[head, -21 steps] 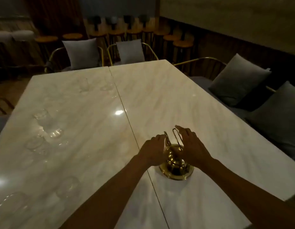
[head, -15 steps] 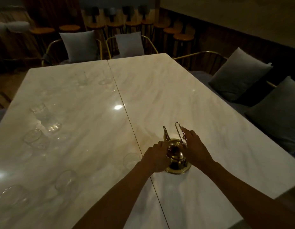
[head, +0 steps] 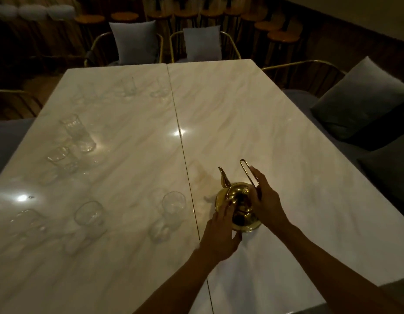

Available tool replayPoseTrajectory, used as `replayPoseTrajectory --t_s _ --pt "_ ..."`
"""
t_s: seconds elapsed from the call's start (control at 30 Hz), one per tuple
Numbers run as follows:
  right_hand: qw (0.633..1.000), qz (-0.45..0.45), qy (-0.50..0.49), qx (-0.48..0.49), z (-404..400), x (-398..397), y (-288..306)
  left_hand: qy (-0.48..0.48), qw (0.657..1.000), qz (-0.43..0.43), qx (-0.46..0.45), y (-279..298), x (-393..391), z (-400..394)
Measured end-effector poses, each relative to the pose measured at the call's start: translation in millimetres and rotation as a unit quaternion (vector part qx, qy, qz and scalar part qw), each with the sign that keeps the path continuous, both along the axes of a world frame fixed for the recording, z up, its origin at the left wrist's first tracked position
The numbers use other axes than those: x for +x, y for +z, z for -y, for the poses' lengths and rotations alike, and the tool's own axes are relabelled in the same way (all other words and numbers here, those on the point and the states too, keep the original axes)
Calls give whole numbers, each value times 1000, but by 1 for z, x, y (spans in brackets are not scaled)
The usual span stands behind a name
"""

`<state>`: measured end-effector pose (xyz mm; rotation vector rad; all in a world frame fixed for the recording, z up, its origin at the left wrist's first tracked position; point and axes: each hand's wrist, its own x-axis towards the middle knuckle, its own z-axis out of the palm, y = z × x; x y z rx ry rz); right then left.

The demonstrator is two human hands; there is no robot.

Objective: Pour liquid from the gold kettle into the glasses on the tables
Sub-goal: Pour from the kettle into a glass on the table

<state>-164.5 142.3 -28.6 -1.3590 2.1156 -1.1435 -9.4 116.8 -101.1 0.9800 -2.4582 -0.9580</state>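
- The gold kettle [head: 238, 207] stood on the right counter [head: 275, 137], close to the thin line where the two counters met
- Its spout [head: 223, 177] pointed away from me, and its tall wire handle [head: 248, 173] stuck up behind the lid
- My right hand [head: 265, 197] was at the handle side, fingers wrapped round the lower part of the wire handle in a closed grip
- My left hand [head: 221, 232] lay against the near left side of the kettle, fingers spread flat on the round body and not closed round anything
- On the left counter [head: 119, 173] stood many clear glasses
- The nearest glass [head: 171, 205] was just across the line from the kettle, with another glass [head: 89, 215] farther to its left
- A tall glass [head: 77, 132] stood near the left edge, and more glasses sat far off near the chairs
- I could not tell if any glass had drink in it
- Grey cushions [head: 134, 41] leaned on the chairs at the far end
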Motion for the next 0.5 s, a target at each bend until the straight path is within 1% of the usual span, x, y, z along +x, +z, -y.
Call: replayPoseTrajectory --t_s 0.1,0.2,0.3,0.43,0.5 --pt "998 30 -35 -49 3 6 -3 40 999 9 7 1 -7 -13" --pt "992 52 -70 -92 5 13 0 49 999 21 -2 -2 -9 -14" --pt "988 56 -85 -119 3 17 2 53 998 37 -15 -1 -6 -13" --pt "987 31 -80 -137 6 20 14 21 996 63 -53 3 6 -13" --pt "988 11 -65 -137 4 23 21 8 995 60 -74 7 13 -14"
